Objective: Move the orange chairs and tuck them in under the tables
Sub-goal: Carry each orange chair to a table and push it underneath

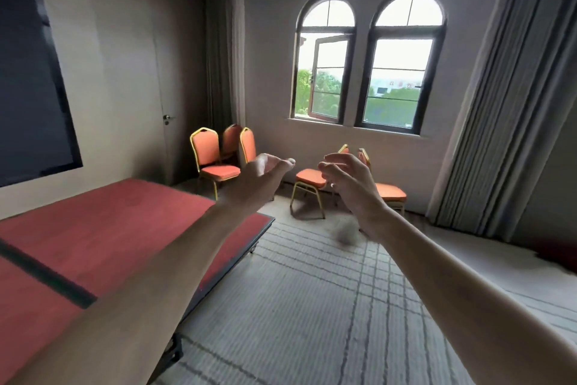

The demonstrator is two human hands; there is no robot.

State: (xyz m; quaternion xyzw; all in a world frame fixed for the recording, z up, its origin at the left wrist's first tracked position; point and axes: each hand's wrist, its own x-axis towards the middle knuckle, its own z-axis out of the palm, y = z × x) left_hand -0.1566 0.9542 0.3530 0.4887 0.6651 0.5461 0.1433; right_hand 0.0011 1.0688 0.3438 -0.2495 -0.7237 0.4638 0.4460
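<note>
Below window point(402, 78), two orange chairs point(307, 177) back-to-back (seats facing apart); left hand point(256, 181), right hand point(349, 185) loose, empty.

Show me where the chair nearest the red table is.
In the head view, left of centre: that chair stands just past the red table's far end, near the door.

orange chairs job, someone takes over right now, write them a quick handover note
Left hand: open, empty, raised ahead. Right hand: the same.
Three orange chairs cluster in the far corner by the door; two more chairs stand under the windows.
The red-topped table is at near left, no chair against it in view.
Done: nothing visible.
Left: carry all five over and tuck them in.
</note>
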